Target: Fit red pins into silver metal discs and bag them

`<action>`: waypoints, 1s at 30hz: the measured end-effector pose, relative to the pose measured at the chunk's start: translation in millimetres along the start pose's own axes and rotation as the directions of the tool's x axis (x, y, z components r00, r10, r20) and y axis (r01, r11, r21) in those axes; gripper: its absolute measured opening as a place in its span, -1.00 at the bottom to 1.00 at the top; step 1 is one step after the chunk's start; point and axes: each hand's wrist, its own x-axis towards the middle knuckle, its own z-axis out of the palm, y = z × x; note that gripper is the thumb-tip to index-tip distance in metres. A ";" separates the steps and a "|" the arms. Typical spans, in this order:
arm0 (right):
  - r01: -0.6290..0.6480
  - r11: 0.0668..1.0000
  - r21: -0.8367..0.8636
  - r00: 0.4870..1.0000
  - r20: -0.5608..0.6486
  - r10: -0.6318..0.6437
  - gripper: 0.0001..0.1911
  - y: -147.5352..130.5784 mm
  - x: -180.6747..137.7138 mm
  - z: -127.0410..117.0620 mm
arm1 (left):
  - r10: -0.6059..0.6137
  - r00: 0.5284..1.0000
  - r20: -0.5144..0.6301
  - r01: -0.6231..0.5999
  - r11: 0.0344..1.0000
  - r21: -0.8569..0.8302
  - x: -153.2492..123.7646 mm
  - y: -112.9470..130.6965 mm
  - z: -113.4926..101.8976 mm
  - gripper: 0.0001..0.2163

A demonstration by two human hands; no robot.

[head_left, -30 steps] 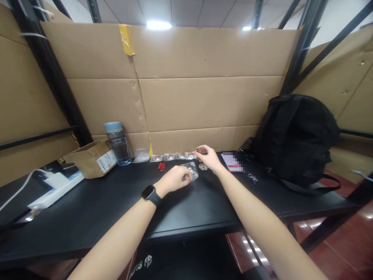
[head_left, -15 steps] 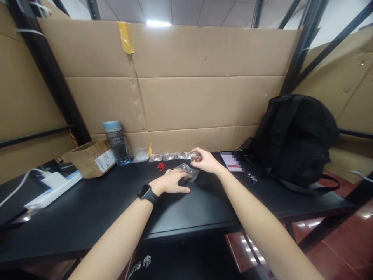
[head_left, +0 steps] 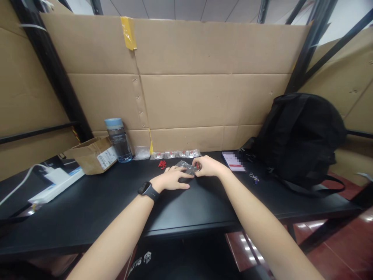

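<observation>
My left hand (head_left: 171, 179), with a dark watch at the wrist, lies palm down on the black table with its fingers apart. Its fingertips rest at the near edge of a clear plastic bag (head_left: 183, 165). At the bag's right end, my right hand (head_left: 210, 166) pinches a small round object (head_left: 198, 165), dark and shiny with red in it. The fingers cover part of that object, and I cannot make out its kind. Left of the bag lies a small heap of red cord-like pieces (head_left: 162, 165). Behind, several clear packets (head_left: 170, 154) with round items and red spots form a row.
A blue-lidded water bottle (head_left: 119, 142), a cardboard box (head_left: 91, 157) and a white power strip (head_left: 58, 186) stand at left. On the right are a phone (head_left: 234, 160), a small key ring (head_left: 254, 178) and a black backpack (head_left: 303, 140). Cardboard panels close off the back.
My right hand has come down from near the packets to the bag's right end with the round object. My left hand stays at the bag. The camera view has shifted slightly.
</observation>
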 end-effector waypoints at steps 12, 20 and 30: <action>0.021 1.000 -0.007 1.000 0.016 -0.021 -0.64 -4.0 0.7 2.1 | 0.048 0.999 0.005 -0.047 0.998 -0.044 -2.3 1.4 -5.2 -0.56; 0.025 0.990 0.135 0.998 0.051 -0.032 -0.63 -2.3 -1.6 -5.5 | 0.058 0.998 -0.009 -0.058 0.996 -0.069 -2.1 0.6 -5.5 -0.57; 0.047 0.977 0.207 0.998 0.033 -0.055 -0.57 4.2 5.7 9.2 | 0.084 0.996 0.013 -0.082 0.992 -0.096 -1.4 -6.1 -3.0 -0.58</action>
